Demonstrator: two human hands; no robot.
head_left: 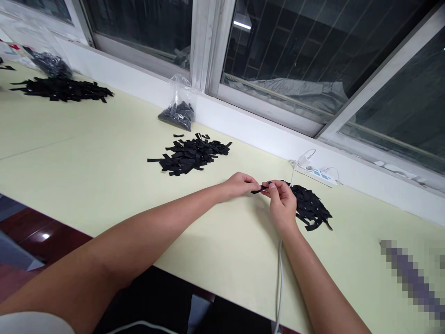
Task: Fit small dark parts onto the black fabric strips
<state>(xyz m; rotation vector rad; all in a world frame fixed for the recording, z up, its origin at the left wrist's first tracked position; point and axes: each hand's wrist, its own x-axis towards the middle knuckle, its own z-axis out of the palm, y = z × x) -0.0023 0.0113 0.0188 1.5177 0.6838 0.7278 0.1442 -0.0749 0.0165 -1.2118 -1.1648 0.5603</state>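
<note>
Between my two hands, just above the pale yellow table point(222, 232), is a short black fabric strip point(256, 190). My left hand point(240, 184) pinches one end of it with thumb and fingertips. On the other end my right hand point(282, 199) closes, thumb against fingers; a small dark piece shows at its fingertips, too small to make out. Partly behind the right hand lies a pile of black strips point(311, 206). Farther left, a second pile of similar strips point(193, 155) spreads over the table.
A clear bag of black pieces point(179, 113) stands against the sill. At far left lie another strip pile point(66, 89) and another bag point(52, 62). A power strip point(316, 174) sits by the wall. Its white cable point(280, 278) runs under my right wrist. A blurred patch point(413, 278) lies at right.
</note>
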